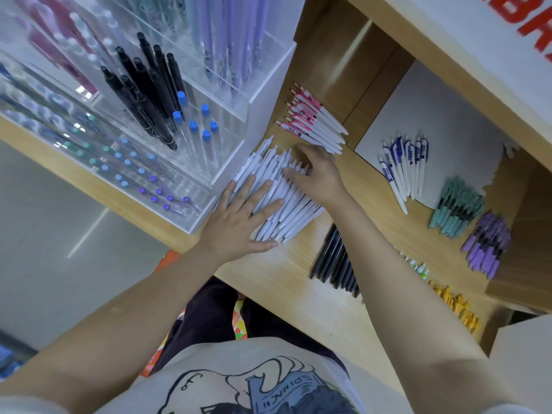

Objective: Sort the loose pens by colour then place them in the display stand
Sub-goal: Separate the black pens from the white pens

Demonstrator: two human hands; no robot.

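**Both hands flat on the white pens beside the clear stand**

The clear acrylic display stand (268, 94) sits at the left of the light wooden table (283, 276). Its compartments hold upright pens: matte black ones (143, 85), clear ones with blue caps (194, 124), pale lilac ones (230, 40), and rows of transparent pens with teal, blue and purple ends (119, 162).

A bundle of white plastic pens (286, 201) lies on the table just beside the stand's corner, side by side, long axes running from lower right up toward the stand. The left hand (239, 222) rests on them with fingers straight and spread, grip released. The right hand (319, 171) lies on the bundle's far end, fingers relaxed and extended, grasping nothing.

Other sorted groups lie apart on the table: pink-and-white pens (313, 121), blue-and-white pens (403, 165) on a grey sheet (448, 115), teal pens (457, 207), purple pens (487, 246), black pens (337, 261) and yellow pens (457, 309).
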